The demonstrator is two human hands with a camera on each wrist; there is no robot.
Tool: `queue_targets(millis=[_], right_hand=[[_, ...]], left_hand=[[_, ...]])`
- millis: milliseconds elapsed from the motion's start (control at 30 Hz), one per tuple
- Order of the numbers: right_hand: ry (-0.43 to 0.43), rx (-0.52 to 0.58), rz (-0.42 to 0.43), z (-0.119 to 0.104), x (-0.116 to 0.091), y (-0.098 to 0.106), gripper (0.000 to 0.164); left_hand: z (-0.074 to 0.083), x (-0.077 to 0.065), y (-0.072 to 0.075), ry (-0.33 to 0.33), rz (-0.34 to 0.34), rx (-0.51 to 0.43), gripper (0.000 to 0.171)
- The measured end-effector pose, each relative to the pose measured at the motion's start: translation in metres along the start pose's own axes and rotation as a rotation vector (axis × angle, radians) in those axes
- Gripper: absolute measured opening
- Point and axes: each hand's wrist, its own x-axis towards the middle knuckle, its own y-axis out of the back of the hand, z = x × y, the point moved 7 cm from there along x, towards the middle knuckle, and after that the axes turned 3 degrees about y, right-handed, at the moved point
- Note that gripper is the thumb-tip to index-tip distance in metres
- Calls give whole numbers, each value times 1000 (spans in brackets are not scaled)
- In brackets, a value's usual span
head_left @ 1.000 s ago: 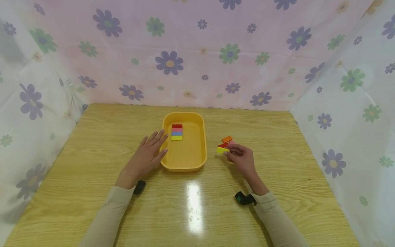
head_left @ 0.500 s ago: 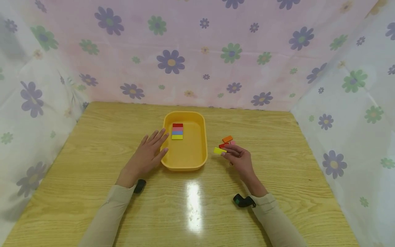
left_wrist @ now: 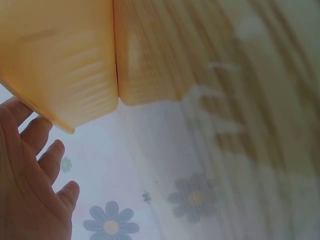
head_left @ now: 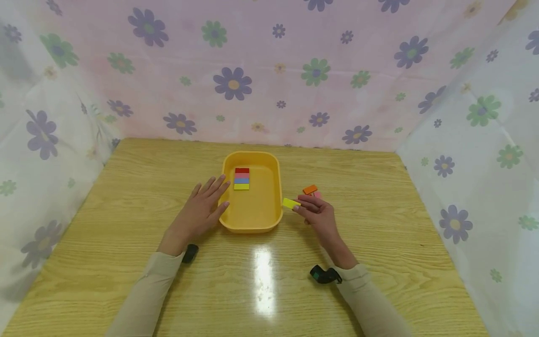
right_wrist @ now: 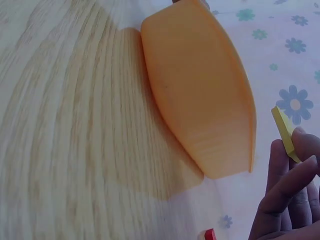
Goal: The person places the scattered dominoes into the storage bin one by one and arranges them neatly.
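Pinched between my right thumb and fingers is a small flat yellow block [head_left: 290, 203]. My right hand [head_left: 321, 217] holds it beside the right rim of a yellow plastic tray [head_left: 258, 210]. The right wrist view gives the block [right_wrist: 283, 131] edge-on, at rim height. On the tray's other side, my left hand [head_left: 197, 213] rests with spread, straight fingers over the left rim. Inside the tray a red block [head_left: 242, 170], a pink block [head_left: 242, 175], a blue block [head_left: 242, 180] and another yellow block [head_left: 242, 186] lie edge to edge at the upper left.
Right of the tray lie an orange block [head_left: 310, 189] and a pink block [head_left: 317, 194], partly covered by the right hand. A red block [right_wrist: 210, 234] shows low in the right wrist view. Flowered cloth [head_left: 269, 107] surrounds the wooden table [head_left: 177, 299] on three sides.
My right hand has carried the yellow block leftward, away from the loose blocks and up to the tray's right rim. My left hand has stayed on the left rim.
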Motion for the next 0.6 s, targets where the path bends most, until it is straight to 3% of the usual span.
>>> queue_targets(millis=[600], right_hand=[[8, 38, -66, -21, 8, -45, 42]], left_hand=[[2, 0, 2, -9, 6, 9, 64]])
